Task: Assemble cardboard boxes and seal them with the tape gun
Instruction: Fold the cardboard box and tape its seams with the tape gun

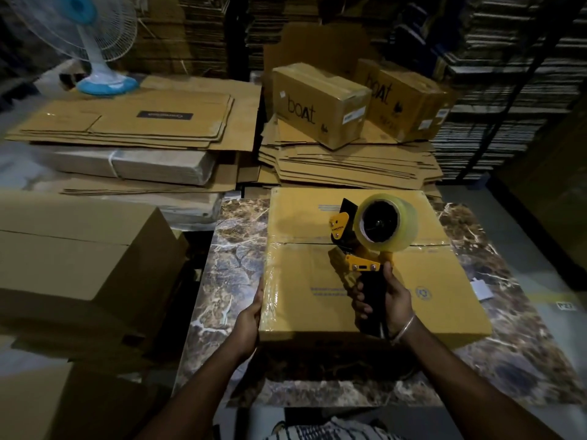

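Note:
A closed yellow-brown cardboard box [305, 281] stands on the marble-patterned table [228, 249]. Clear tape runs along its middle seam and down its left side. My left hand [251, 315] lies against the box's left side near the front corner, fingers flat on the taped edge. My right hand [386, 301] grips the black handle of a yellow tape gun [365, 246] held above the box top. The clear tape roll [386, 222] on the gun faces me.
Large closed cartons [79, 249] stand to the left of the table. Stacks of flat cardboard [346, 163] lie behind it, with two "boat" boxes [320, 103] on top. A blue-and-white fan [95, 42] stands at the back left. Shelving fills the right.

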A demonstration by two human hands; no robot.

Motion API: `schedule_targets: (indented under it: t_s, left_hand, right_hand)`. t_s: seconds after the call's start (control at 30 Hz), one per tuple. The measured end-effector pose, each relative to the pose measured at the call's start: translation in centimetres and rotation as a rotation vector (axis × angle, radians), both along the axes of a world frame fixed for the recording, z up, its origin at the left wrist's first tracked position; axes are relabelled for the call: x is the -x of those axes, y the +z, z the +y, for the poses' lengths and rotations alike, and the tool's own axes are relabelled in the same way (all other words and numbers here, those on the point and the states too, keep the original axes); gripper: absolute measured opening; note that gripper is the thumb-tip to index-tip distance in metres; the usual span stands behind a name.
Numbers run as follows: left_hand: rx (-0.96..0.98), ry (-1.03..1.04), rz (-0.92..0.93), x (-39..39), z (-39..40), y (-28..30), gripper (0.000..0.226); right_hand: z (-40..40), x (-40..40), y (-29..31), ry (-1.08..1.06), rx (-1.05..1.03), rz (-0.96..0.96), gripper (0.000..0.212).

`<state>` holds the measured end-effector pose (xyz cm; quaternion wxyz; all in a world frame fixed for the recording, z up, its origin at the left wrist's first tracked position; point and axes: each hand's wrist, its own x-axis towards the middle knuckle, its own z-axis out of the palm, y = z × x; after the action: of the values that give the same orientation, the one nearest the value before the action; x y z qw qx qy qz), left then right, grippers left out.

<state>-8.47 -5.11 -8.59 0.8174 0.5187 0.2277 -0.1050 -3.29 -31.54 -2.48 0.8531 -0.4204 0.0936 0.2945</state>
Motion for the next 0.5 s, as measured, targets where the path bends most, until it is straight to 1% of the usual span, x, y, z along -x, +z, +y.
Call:
schedule_targets:
  t_s: [0.07, 0.13, 0.17, 0.23, 0.27, 0.3, 0.43, 0.5]
  left_hand:
    - [0.0, 0.019, 0.02, -0.2, -0.3, 0.5, 0.044]
    - [0.014, 0.019, -0.005, -0.8, -0.5, 1.8, 0.045]
    - [-0.009, 0.034, -0.015, -1.5, -0.4, 2.3, 0.052]
    - [-0.077, 0.053, -0.019, -3.4, 0.3, 2.9, 0.091]
    - [-0.106, 0.054, -0.018, -4.2, 0.7, 3.1, 0.098]
    - [-0.101, 0.054, -0.023, -4.7, 0.8, 3.2, 0.092]
    - [0.027, 0.063, -0.007, -5.1, -0.1, 2.6, 0.043]
    - [-0.04, 0.055, -0.07, -4.5, -0.2, 2.4, 0.032]
  right_hand:
    - [0.0, 0.0, 0.0, -0.008, 0.005, -0.009, 0.082]
    - [0.0, 0.1, 0.0, -0.011, 0.007, -0.006, 0.083]
    - [-0.1, 0.1, 0.0, -0.009, 0.009, 0.0, 0.082]
    - [-0.2, 0.1, -0.1, -0.006, 0.006, 0.013, 0.082]
    - [-0.2, 0.0, -0.1, -0.006, 0.003, 0.017, 0.081]
    - [-0.2, 0.0, -0.1, -0.007, 0.002, 0.018, 0.081]
    - [-0.2, -0.1, -0.1, -0.007, 0.003, 0.019, 0.08]
    - [-0.2, 0.0, -0.2, -0.003, -0.002, 0.02, 0.08]
